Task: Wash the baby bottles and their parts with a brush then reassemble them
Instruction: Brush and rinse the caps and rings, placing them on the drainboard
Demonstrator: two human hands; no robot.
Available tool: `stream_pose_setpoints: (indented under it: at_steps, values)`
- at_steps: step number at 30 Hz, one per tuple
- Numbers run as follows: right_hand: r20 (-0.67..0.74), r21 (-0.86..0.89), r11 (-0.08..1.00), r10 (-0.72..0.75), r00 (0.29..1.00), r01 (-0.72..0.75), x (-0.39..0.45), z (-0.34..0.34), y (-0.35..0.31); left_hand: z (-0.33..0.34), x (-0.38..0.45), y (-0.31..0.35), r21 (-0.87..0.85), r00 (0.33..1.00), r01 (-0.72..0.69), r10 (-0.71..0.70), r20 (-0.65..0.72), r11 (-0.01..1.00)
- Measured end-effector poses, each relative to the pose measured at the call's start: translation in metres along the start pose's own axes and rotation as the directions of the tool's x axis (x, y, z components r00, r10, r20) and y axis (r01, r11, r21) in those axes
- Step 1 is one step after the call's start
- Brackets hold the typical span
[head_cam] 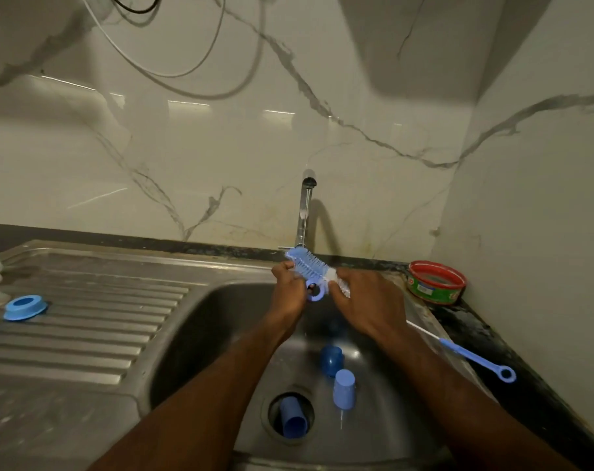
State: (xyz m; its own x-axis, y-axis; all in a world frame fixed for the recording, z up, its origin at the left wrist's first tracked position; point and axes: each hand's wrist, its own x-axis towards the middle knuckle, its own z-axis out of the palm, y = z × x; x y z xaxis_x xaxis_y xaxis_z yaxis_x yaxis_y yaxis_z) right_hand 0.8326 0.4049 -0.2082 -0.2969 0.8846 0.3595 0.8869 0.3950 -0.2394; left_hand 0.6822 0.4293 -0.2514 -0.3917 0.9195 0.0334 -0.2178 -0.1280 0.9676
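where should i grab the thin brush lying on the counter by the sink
Take the thin brush by its blue handle, near the ring end, coming from above on the right. The handle lies flat on the counter edge, while the white wire end runs under the right hand.

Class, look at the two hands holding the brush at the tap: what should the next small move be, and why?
Probably lower the left hand into the sink for one of the blue bottle parts. Both it and the right hand grip the bottle brush under the running tap, while the parts lie unwashed in the basin.
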Motion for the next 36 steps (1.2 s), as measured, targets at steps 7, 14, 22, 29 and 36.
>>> stream_pose_setpoints:
  at_steps: [7, 14, 22, 29, 36]
  values:
    - [-0.167, -0.068, 0.998, -0.011, 0.986, 0.0, -0.009, 0.001, 0.013, -0.028, -0.005, 0.006, 0.019, 0.999, -0.014, 0.015, -0.032, 1.0]
    - [-0.173, -0.117, 0.992, 0.016, 0.985, -0.036, -0.012, 0.007, -0.012, -0.01, -0.008, 0.0, 0.093, 0.995, -0.055, 0.062, -0.08, 0.994]
    - [-0.114, -0.086, 0.978, 0.182, 0.977, -0.192, -0.007, -0.004, -0.017, -0.016, -0.009, 0.001, 0.211, 0.965, -0.263, 0.261, 0.034, 0.942]
    - [-0.075, -0.135, 0.973, 0.176, 0.982, -0.185, -0.021, 0.006, -0.029, -0.027, -0.007, 0.0, 0.276, 0.951, -0.255, 0.291, -0.101, 0.927]
    - [-0.076, -0.129, 0.974, 0.177, 0.981, -0.185, -0.009, -0.001, -0.006, -0.023, -0.014, 0.003, 0.459, 0.812, -0.581, 0.52, 0.265, 0.672]
